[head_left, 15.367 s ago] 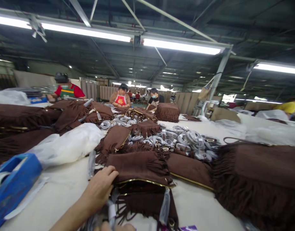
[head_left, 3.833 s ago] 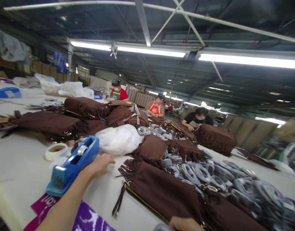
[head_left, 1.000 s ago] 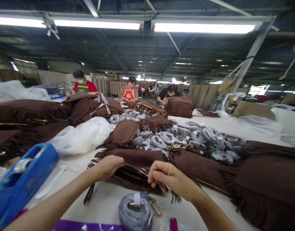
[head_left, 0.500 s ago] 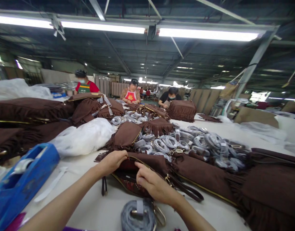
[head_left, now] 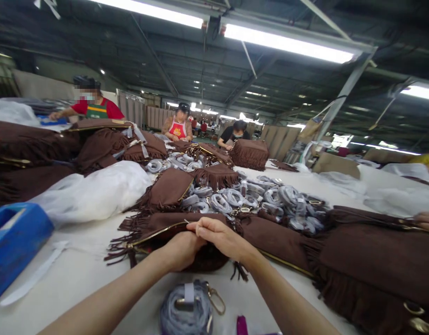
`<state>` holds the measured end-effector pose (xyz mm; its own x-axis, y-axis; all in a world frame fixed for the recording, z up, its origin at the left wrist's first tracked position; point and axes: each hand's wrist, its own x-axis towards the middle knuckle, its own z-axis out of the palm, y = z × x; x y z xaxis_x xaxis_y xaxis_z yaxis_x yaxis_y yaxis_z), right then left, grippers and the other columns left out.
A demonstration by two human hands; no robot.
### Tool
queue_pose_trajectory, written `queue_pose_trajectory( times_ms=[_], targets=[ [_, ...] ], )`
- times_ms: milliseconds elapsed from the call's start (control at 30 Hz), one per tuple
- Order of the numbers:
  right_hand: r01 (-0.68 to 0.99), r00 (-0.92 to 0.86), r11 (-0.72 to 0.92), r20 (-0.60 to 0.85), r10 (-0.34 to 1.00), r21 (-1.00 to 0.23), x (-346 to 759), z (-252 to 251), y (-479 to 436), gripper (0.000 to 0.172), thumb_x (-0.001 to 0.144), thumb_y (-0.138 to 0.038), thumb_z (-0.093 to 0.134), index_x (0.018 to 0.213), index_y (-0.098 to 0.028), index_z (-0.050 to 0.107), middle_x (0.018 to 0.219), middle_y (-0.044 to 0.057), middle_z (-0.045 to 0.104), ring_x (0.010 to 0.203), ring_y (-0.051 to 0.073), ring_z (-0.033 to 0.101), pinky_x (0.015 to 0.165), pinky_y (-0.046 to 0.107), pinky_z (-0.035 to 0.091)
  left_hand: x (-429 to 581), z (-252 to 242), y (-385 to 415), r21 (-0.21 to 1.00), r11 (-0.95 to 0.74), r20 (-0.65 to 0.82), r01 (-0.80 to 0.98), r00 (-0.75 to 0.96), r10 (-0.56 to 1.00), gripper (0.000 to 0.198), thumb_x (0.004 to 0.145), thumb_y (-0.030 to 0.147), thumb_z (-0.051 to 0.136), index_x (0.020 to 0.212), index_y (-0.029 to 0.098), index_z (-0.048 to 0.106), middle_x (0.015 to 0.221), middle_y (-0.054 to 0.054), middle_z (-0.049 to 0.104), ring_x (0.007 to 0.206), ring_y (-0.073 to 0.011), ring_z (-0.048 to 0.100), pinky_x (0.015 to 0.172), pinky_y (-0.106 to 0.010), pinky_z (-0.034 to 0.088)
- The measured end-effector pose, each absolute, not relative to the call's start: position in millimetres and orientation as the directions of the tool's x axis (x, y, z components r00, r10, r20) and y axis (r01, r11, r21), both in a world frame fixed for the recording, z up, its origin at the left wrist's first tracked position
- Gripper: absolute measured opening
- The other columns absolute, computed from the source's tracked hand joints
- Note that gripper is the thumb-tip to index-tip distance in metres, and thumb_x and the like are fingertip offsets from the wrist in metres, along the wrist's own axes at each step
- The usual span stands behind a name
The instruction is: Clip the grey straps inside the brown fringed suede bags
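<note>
A brown fringed bag (head_left: 158, 221) lies before me, its gold zipper open. My left hand (head_left: 184, 250) is in front of the opening, fingers curled and mostly hidden by the bag and my other hand. My right hand (head_left: 221, 236) meets it at the bag's upper edge, thumb and fingers pinched on the edge near the zipper. Nearer to me lies a coiled strap (head_left: 186, 309) in greyish wrap, with a white band and a gold clasp.
Wrapped straps (head_left: 231, 199) are heaped behind the bag. More brown bags (head_left: 385, 265) lie to the right, where another person's hand (head_left: 427, 220) touches one. A blue tape dispenser (head_left: 22, 246) and white plastic (head_left: 98, 190) are left. Several co-workers sit opposite.
My left hand has moved from the bag's upper edge down to the front of the opening. My right hand has gone from pointing into the bag to pinching its edge. The view has shifted rightward.
</note>
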<state>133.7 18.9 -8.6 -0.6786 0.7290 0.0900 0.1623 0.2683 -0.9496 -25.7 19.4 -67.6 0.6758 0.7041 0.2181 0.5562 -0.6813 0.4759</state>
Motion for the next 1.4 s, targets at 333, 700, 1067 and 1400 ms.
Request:
queue_pose_trajectory(
  times_ms=[333,700,1067,1400],
  targets=[
    [0.122,-0.526,0.173,0.084,0.846,-0.977,169,-22,25,0.032,0.088,-0.05,0.058,0.083,-0.018,0.057,0.103,0.006,0.07,0.1,0.021,0.061,0.091,0.034,0.043,1,-78,31,0.515,-0.664,0.259,0.542,0.64,0.723,0.034,0.079,0.004,0.046,0.1,0.019,0.068,0.112,-0.008,0.07,0.107,-0.024,0.062,0.094,-0.035,0.049],
    [0.179,-0.483,0.307,0.188,0.855,-0.935,191,-41,33,0.023,0.091,-0.036,0.053,0.091,-0.017,0.066,0.095,0.003,0.07,0.09,0.018,0.061,0.084,0.03,0.044,1,-80,30,0.507,-0.563,0.169,0.653,0.565,0.807,0.007,0.077,0.014,0.047,0.077,0.02,0.049,0.085,-0.004,0.061,0.081,-0.0198,0.055,0.075,-0.03,0.046],
    [0.377,-0.449,0.428,0.242,0.86,-0.821,198,-43,37,0.014,0.087,-0.02,0.049,0.08,-0.019,0.061,0.078,-0.001,0.064,0.075,0.015,0.056,0.068,0.024,0.041,5,-80,36,0.682,-0.45,0.181,0.577,0.464,0.868,0.028,0.09,0.026,0.036,0.078,0.02,0.06,0.078,-0.003,0.067,0.077,-0.0199,0.061,0.077,-0.031,0.049],
    [0.352,-0.425,0.478,0.318,0.848,-0.805,194,-39,34,0.015,0.089,-0.019,0.047,0.078,-0.02,0.057,0.075,-0.003,0.059,0.074,0.014,0.053,0.07,0.024,0.04,0,-97,32,0.507,-0.645,0.356,0.571,0.543,0.761,0.055,0.082,0.008,0.041,0.132,0.026,0.053,0.133,-0.007,0.059,0.127,-0.0259,0.049,0.112,-0.048,0.036]
  ],
)
